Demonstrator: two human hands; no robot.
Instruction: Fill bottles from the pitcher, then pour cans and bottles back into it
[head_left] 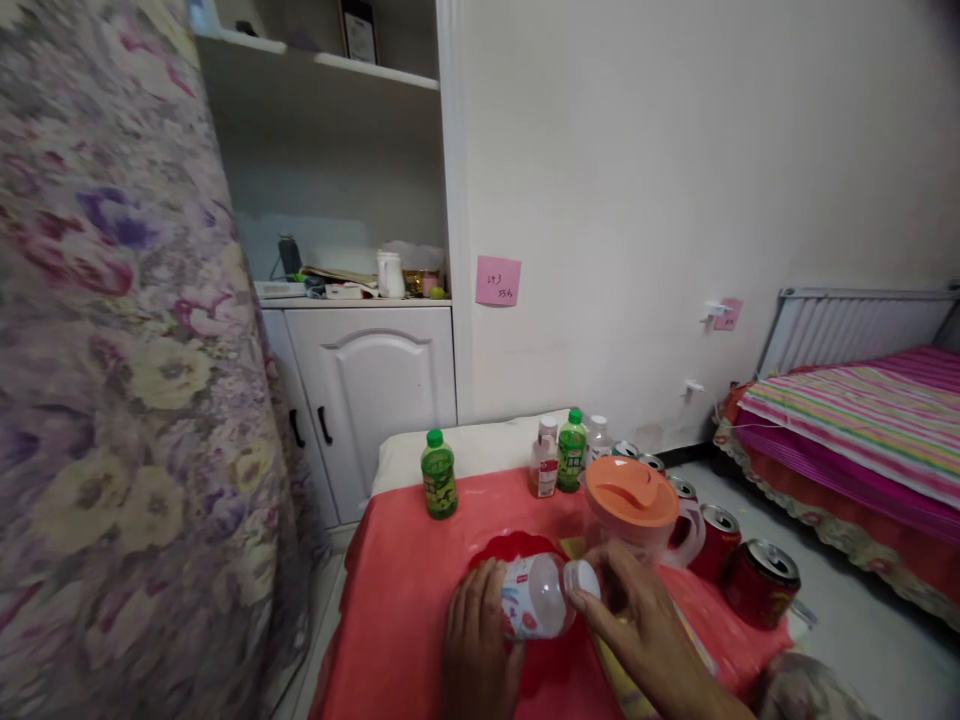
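Clear plastic bottle (534, 597) held sideways over a cloth-covered counter (480, 452)

The left hand (480, 625) clasps its labelled body and the right hand (634, 615) pinches its white cap (582, 580), over a scalloped red plastic dish (517, 546). Coral-red cloth (401, 575) leaves the counter's pale far strip showing. Beyond it I see a white panelled cabinet (382, 400), a floral curtain (120, 360) on the left, a pink-striped bed (862, 405) on the right.

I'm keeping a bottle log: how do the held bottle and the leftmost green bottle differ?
Pose: the held bottle is tipped onto its side, while the leftmost green bottle stands upright on the red cloth.
Colour: the held bottle looks clear with a whitish label; the leftmost green bottle is green.
Top: the held bottle has a white cap, the leftmost green bottle a green cap.
Shared: both appear capped.
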